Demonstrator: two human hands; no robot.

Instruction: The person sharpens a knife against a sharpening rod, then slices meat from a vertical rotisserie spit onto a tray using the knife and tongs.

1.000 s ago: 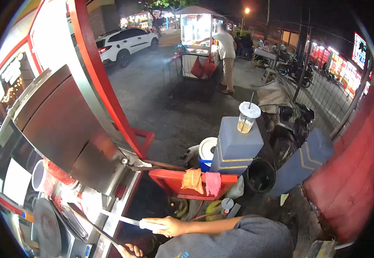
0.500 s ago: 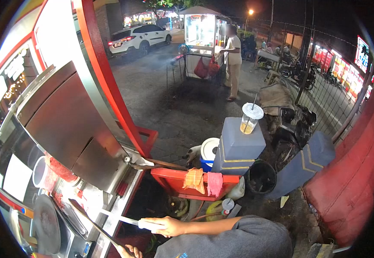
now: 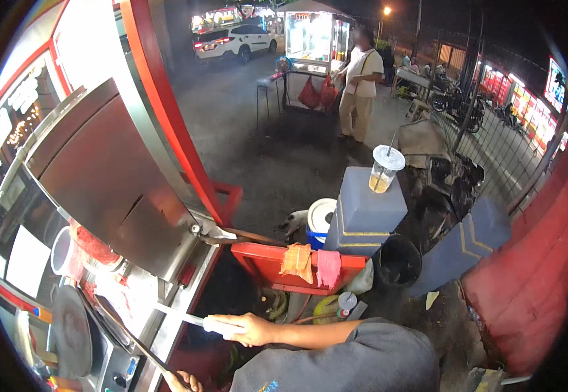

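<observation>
My right hand [image 3: 251,328] is closed around the white handle of a long knife [image 3: 189,317]. Its blade points left, over a bright metal tray [image 3: 124,297] strewn with reddish meat scraps. Lower down, my left hand [image 3: 183,381] grips the end of a long dark-handled tool [image 3: 143,346], whose far end reaches the tray and is hard to make out. Above the tray stands a reddish mass of meat [image 3: 91,247], partly hidden by a steel panel [image 3: 111,183]. A round black pan [image 3: 73,333] is left of the tool.
An orange cloth [image 3: 297,261] and a pink cloth [image 3: 328,268] hang over a red board [image 3: 264,264]. Behind are a lidded bucket [image 3: 321,219], a grey block [image 3: 372,202] bearing a plastic cup [image 3: 385,171], and a black bin [image 3: 397,264]. A person [image 3: 359,85] stands beside a lit cart [image 3: 307,39].
My right hand and the knife have shifted slightly up and left; my left hand has moved a little left. The person by the cart has turned, and the white car has moved right.
</observation>
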